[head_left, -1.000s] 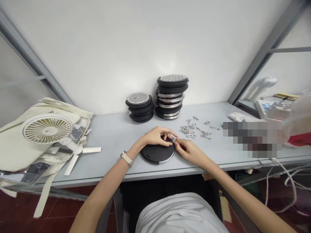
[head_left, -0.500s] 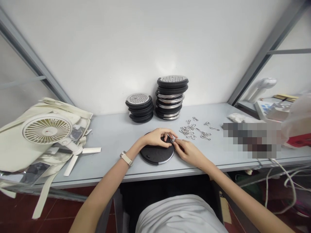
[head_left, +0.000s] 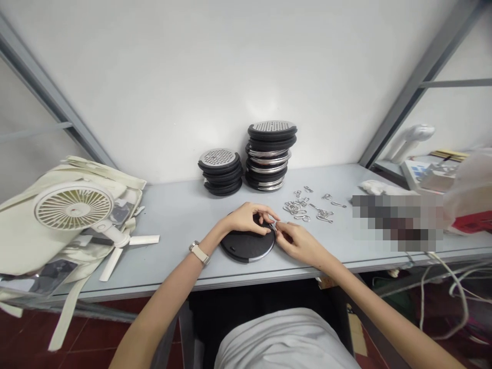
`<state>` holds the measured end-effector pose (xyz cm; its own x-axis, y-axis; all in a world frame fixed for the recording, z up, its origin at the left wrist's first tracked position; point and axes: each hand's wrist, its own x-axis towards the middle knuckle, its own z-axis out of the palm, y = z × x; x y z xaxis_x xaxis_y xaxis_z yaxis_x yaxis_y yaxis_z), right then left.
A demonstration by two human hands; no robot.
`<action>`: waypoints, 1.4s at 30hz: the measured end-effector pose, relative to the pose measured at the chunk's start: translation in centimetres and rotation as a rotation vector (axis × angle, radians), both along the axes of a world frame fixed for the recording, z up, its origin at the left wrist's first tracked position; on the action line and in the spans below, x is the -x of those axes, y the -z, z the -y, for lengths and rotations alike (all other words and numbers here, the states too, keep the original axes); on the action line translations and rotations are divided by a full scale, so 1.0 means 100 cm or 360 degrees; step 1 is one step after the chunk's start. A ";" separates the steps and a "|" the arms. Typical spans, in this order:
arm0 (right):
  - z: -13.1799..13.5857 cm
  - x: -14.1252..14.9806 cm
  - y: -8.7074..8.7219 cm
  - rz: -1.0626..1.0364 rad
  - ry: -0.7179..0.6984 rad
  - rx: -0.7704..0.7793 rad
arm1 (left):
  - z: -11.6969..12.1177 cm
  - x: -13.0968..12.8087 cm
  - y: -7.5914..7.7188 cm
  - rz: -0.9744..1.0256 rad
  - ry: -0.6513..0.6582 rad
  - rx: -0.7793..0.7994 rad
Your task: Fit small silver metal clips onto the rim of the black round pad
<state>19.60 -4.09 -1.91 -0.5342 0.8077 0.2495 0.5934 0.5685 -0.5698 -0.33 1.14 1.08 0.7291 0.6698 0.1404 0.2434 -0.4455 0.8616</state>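
A round black disc (head_left: 246, 246) with a silver rim lies flat near the table's front edge. My left hand (head_left: 248, 218) arches over it from the left, its fingers and thumb curled towards the disc's right edge, where they seem to hold it. Close by on the right, my right hand (head_left: 295, 240) pinches a small silver metal clip (head_left: 273, 226) against that edge. The fingers partly cover the clip, so how it meets the disc cannot be made out. Several similar metal clips with rings (head_left: 295, 206) lie loose beyond my right hand.
Behind stand a short stack of black discs with perforated tops (head_left: 220, 171) and a taller stack (head_left: 269, 161). A white fan (head_left: 75, 209) rests on a cream bag (head_left: 19, 230) at left. On the right are a plastic bag (head_left: 471, 187) and white cables (head_left: 459, 287).
My right hand's fingers have shifted very slightly at the disc's edge, and the clip shows a little more. Otherwise the hands, disc and stacks stay as they were.
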 end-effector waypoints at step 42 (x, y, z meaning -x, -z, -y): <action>-0.009 0.000 -0.002 -0.0028 0.0028 0.0073 | 0.005 -0.003 -0.002 -0.0063 -0.0091 -0.0235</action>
